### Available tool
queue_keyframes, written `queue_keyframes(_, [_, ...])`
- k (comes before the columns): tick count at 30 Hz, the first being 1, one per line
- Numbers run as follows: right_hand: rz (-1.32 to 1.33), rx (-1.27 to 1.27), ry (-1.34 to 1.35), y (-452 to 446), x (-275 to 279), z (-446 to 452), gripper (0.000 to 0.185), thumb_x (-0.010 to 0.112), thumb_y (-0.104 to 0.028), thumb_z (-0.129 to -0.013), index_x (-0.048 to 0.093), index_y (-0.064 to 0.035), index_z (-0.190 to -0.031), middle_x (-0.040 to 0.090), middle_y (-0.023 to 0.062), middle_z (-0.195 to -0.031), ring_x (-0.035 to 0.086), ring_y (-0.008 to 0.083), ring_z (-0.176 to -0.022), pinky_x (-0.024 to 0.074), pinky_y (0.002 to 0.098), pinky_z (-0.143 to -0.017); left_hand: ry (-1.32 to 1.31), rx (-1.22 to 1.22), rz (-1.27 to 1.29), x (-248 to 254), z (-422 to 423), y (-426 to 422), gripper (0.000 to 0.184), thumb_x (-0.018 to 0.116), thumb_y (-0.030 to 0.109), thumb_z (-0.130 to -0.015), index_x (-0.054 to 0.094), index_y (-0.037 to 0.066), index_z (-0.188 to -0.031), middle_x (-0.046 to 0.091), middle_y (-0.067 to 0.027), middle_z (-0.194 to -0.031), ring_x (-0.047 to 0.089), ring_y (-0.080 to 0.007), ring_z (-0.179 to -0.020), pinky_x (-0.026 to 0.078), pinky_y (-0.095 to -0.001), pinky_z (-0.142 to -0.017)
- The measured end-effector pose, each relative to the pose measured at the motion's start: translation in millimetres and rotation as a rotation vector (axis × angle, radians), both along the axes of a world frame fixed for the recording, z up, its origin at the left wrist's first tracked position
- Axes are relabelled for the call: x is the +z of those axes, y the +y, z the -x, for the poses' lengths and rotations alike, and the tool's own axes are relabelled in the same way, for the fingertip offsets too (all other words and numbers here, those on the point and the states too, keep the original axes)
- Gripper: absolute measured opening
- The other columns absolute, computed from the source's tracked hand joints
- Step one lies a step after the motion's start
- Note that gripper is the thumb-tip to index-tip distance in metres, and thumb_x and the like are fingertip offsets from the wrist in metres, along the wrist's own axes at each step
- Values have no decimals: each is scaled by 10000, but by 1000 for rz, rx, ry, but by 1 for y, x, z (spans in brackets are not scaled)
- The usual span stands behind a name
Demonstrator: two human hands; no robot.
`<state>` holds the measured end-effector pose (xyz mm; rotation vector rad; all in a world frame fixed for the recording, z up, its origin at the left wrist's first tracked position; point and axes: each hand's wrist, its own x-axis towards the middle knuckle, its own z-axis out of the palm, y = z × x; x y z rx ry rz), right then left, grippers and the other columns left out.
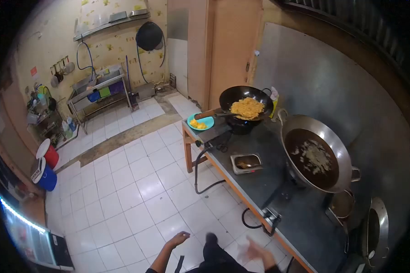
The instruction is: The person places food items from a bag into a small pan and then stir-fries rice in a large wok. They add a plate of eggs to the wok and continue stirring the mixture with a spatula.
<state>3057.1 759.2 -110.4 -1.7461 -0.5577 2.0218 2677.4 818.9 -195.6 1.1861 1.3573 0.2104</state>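
My left hand [178, 239] hangs over the tiled floor with its fingers curled in, and nothing shows in it. Near the table's front edge, my right hand [253, 250] is smeared by motion, so its fingers cannot be made out. Both hands are apart from the cookware. A large metal wok [284, 141] holds dark oil with pale pieces frying [315, 157]. Further back, a black wok [230, 98] contains yellow noodles [247, 108], with a wooden-handled spatula [207, 114] resting across its rim. A turquoise plate [208, 122] with yellow food stands beside it.
The dark-topped table [259, 191] bears a small metal container [246, 163]. A black hose [197, 175] hangs from its front edge. A strainer [342, 203] and another metal pan [378, 227] are at right. Across the tiled floor [123, 191] are a sink [100, 84] and a blue bucket [45, 177].
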Motion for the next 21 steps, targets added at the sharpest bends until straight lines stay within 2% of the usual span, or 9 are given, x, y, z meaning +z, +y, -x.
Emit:
queue_keyframes(1, [37,6,72,30,9,10,587,355,-535,-862,513,-27,-1110,579,128,-994,570,235,-898,446,317,-752,-12,-44,-109,-8,6,32,373,500,273,-825,545,13,-1090,558,-154,-1087,499,-243,-1051,382,-325,-904])
queue_keyframes(2, [-338,237,-284,99,-15,11,650,403,-539,-846,364,-64,-1288,489,114,-1176,512,261,-981,399,381,-869,-23,-49,-162,-15,12,59,373,482,277,-831,526,48,-1123,545,-140,-1104,502,-236,-1041,393,-333,-879])
queue_keyframes(4, [-1118,104,-606,246,70,52,508,513,-274,-859,354,-34,-1278,443,168,-1256,448,303,-1122,355,344,-924,-29,-51,-227,7,12,117,378,465,280,-838,507,84,-1157,532,-126,-1122,504,-228,-1030,405,-341,-854])
queue_keyframes(5, [-1311,42,-642,303,115,70,454,435,-335,-891,375,-88,-1268,516,137,-1170,546,244,-963,420,321,-807,-126,-12,-192,20,10,145,378,464,280,-841,502,79,-1158,533,-126,-1118,505,-227,-1035,410,-352,-856])
queue_keyframes(7, [-1298,-38,-957,395,168,100,378,378,-390,-894,415,-208,-1223,584,217,-899,561,382,-804,431,385,-781,-267,36,-176,29,12,203,364,461,286,-856,493,84,-1157,543,-111,-1083,515,-213,-1016,430,-361,-832])
queue_keyframes(9, [-1312,-111,-1083,482,181,109,394,394,-415,-869,440,-140,-1147,602,190,-902,600,331,-750,473,407,-672,-262,9,-237,-9,21,262,345,451,300,-874,494,107,-1157,544,-100,-1065,531,-212,-980,429,-337,-809])
queue_keyframes(12, [-589,298,-905,540,196,107,352,556,-239,-732,435,-43,-998,603,145,-731,612,224,-543,490,361,-430,-257,-42,-154,43,26,320,322,434,279,-890,486,113,-1161,538,-95,-1076,541,-198,-952,431,-320,-797])
queue_keyframes(17, [-346,373,-874,521,237,60,351,564,-129,-673,417,31,-948,543,126,-583,588,218,-474,503,351,-434,-321,14,-90,104,27,417,321,392,293,-901,492,116,-1149,544,-61,-1065,543,-183,-933,428,-324,-789])
queue_keyframes(21, [-192,378,-735,536,251,-16,391,575,-153,-677,424,65,-965,561,144,-636,556,222,-476,439,346,-404,-508,-89,-34,136,-7,506,409,382,410,-889,492,111,-1144,547,-65,-1068,543,-191,-962,429,-317,-805])
